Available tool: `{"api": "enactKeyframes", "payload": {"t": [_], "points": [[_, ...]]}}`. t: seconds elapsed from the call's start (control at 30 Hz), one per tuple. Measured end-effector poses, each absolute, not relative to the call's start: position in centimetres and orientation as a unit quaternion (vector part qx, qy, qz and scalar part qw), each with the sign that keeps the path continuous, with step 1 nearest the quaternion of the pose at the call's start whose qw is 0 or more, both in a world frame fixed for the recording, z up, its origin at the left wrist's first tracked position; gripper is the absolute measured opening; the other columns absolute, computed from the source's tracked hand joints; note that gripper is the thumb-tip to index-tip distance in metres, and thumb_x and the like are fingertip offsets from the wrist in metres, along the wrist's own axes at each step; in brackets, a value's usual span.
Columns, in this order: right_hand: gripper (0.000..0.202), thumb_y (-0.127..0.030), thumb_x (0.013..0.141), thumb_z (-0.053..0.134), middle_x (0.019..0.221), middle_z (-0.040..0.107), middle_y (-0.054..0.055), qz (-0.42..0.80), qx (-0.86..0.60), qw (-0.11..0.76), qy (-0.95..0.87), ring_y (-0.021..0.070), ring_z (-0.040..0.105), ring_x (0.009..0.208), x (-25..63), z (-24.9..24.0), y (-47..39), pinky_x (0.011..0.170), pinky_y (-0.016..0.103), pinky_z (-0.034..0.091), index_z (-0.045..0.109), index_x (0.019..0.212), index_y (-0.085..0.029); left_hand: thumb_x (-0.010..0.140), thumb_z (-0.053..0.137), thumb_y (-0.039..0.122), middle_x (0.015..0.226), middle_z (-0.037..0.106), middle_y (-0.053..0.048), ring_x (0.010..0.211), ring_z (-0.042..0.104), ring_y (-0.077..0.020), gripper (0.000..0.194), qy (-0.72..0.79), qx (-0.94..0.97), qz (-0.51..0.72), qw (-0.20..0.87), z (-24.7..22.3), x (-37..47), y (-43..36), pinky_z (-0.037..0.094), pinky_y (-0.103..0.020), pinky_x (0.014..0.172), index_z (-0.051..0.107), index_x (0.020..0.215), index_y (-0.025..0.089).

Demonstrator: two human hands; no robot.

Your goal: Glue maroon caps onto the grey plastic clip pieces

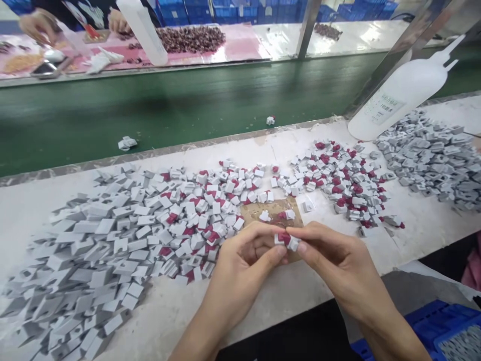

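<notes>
Between both sets of fingertips is a small grey plastic piece with a dark red part (284, 237). My left hand (251, 255) pinches its left end between thumb and forefinger. At its right end, my right hand (334, 255) grips with thumb and fingertips. Just beyond the fingers lies a brown board (251, 213) with a few small pieces on it, partly hidden by my hands. Grey and red pieces (210, 200) are heaped to the left of the board, and another heap of grey and red pieces (338, 175) lies to its right.
Plain grey blocks (93, 250) cover the left of the table; more grey parts (432, 155) are piled far right. A white squeeze bottle (402, 95) stands behind them. Beyond runs a green conveyor belt (195, 95) carrying two small pieces. Across it, a person's hands (37, 27) work. Blue crate (443, 326) lower right.
</notes>
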State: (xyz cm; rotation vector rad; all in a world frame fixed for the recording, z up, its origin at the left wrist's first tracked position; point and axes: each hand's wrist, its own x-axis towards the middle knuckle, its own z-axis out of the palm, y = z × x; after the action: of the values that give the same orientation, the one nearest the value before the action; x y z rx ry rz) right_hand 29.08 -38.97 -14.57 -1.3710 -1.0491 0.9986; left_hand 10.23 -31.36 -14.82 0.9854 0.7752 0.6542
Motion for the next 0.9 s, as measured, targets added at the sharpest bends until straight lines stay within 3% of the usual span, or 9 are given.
{"api": "enactKeyframes", "payload": {"t": [0.17, 0.4, 0.5, 0.6, 0.73, 0.8, 0.9], "points": [[0.023, -0.031, 0.109, 0.087, 0.098, 0.088, 0.002, 0.389, -0.555, 0.557, -0.481, 0.018, 0.085, 0.087, 29.2, -12.1, -38.7, 0.076, 0.022, 0.073, 0.097, 0.124, -0.044, 0.103, 0.094, 0.027, 0.102, 0.085, -0.001, 0.086, 0.084, -0.0163, 0.009, 0.361, 0.487, 0.331, 0.723, -11.9, 9.8, -31.7, 0.071, -0.023, 0.081, 0.095, 0.11, 0.032], [0.024, -0.029, 0.107, 0.088, 0.103, 0.091, 0.0, 0.396, -0.515, 0.564, -0.51, 0.0188, 0.085, 0.091, 28.5, -9.4, -36.6, 0.076, 0.027, 0.072, 0.096, 0.123, -0.045, 0.1, 0.097, 0.036, 0.096, 0.082, -0.001, 0.077, 0.079, -0.017, 0.009, 0.386, 0.543, 0.382, 0.641, -9.2, 8.4, -30.4, 0.07, -0.025, 0.07, 0.094, 0.108, 0.035], [0.021, -0.035, 0.112, 0.082, 0.104, 0.092, 0.001, 0.397, -0.508, 0.497, -0.581, 0.02, 0.084, 0.09, 28.6, -9.4, -32.7, 0.078, 0.032, 0.072, 0.096, 0.127, -0.042, 0.105, 0.091, 0.038, 0.096, 0.083, -0.004, 0.08, 0.08, -0.0197, 0.017, 0.409, 0.581, 0.378, 0.594, -9.4, 7.3, -28.2, 0.068, -0.028, 0.069, 0.089, 0.121, 0.032], [0.028, -0.036, 0.117, 0.074, 0.124, 0.092, 0.008, 0.309, -0.588, 0.373, -0.648, 0.0255, 0.086, 0.107, 29.6, -10.0, -25.4, 0.094, 0.04, 0.073, 0.093, 0.136, -0.03, 0.103, 0.087, 0.04, 0.09, 0.08, -0.005, 0.078, 0.077, -0.0219, 0.023, 0.471, 0.614, 0.377, 0.509, -9.7, 6.5, -25.1, 0.064, -0.031, 0.067, 0.085, 0.12, 0.026], [0.052, -0.002, 0.113, 0.057, 0.174, 0.067, 0.02, 0.195, -0.677, 0.31, -0.639, 0.0366, 0.07, 0.153, 30.8, -11.1, -14.4, 0.133, 0.058, 0.054, 0.079, 0.159, -0.015, 0.098, 0.084, 0.032, 0.101, 0.083, -0.008, 0.092, 0.077, -0.0265, 0.013, 0.543, 0.664, 0.369, 0.358, -9.0, 7.0, -20.6, 0.062, -0.036, 0.076, 0.081, 0.108, 0.023], [0.049, -0.007, 0.111, 0.068, 0.18, 0.061, 0.02, 0.195, -0.679, 0.29, -0.646, 0.0403, 0.059, 0.165, 31.0, -11.7, -10.4, 0.139, 0.065, 0.047, 0.077, 0.158, -0.017, 0.097, 0.081, 0.02, 0.109, 0.084, -0.009, 0.102, 0.078, -0.0279, 0.007, 0.558, 0.69, 0.35, 0.301, -8.4, 7.9, -18.0, 0.064, -0.04, 0.087, 0.078, 0.102, 0.023], [0.035, -0.032, 0.112, 0.083, 0.165, 0.073, 0.015, 0.203, -0.682, 0.261, -0.652, 0.0362, 0.068, 0.154, 30.9, -12.0, -7.6, 0.132, 0.066, 0.054, 0.08, 0.145, -0.021, 0.095, 0.079, 0.005, 0.107, 0.083, -0.009, 0.103, 0.078, -0.0263, 0.017, 0.583, 0.694, 0.328, 0.268, -8.4, 9.8, -13.6, 0.065, -0.043, 0.102, 0.073, 0.096, 0.022]]}}
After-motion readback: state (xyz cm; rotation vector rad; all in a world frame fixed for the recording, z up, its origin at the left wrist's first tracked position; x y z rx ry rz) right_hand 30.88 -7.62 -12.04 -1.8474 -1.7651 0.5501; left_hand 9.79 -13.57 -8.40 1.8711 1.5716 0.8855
